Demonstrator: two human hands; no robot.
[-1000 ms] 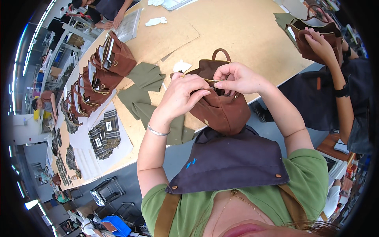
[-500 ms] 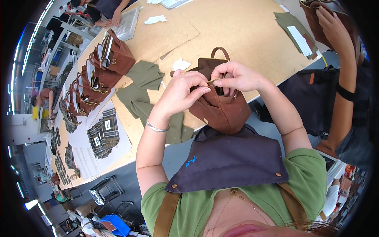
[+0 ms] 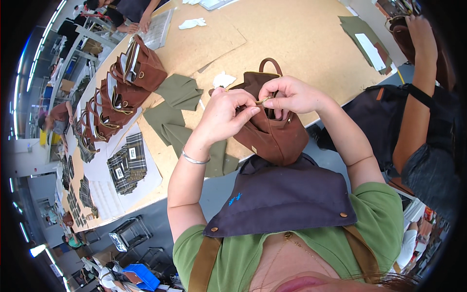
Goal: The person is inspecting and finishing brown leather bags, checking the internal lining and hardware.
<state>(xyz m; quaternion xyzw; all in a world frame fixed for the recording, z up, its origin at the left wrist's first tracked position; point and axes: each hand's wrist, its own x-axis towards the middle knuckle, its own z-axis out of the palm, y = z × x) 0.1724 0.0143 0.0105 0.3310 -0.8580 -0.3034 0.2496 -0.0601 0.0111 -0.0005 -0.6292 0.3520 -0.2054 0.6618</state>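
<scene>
A brown bag [image 3: 275,141] with a looped handle [image 3: 269,62] stands at the table's near edge, just beyond my dark apron. My left hand [image 3: 228,111] pinches a brass zipper [image 3: 262,101] at the bag's open top, thumb and fingers closed on it. From the other side, my right hand [image 3: 292,97] grips the same zipper between thumb and index finger, with some fingertips dipping into the bag's mouth. Olive fabric pieces [image 3: 175,134] lie beside the bag on the left.
Several brown bags [image 3: 146,68] line the wooden table's [image 3: 287,39] left part, near plaid pieces [image 3: 127,168] on paper. A co-worker's hand [image 3: 421,31] holds another bag [image 3: 404,36] at the right. Another person's hands [image 3: 145,22] rest at the far left corner.
The co-worker at right has lifted their bag away toward the upper right, uncovering olive pieces and white card. My hands have shifted very slightly, still on the zipper.
</scene>
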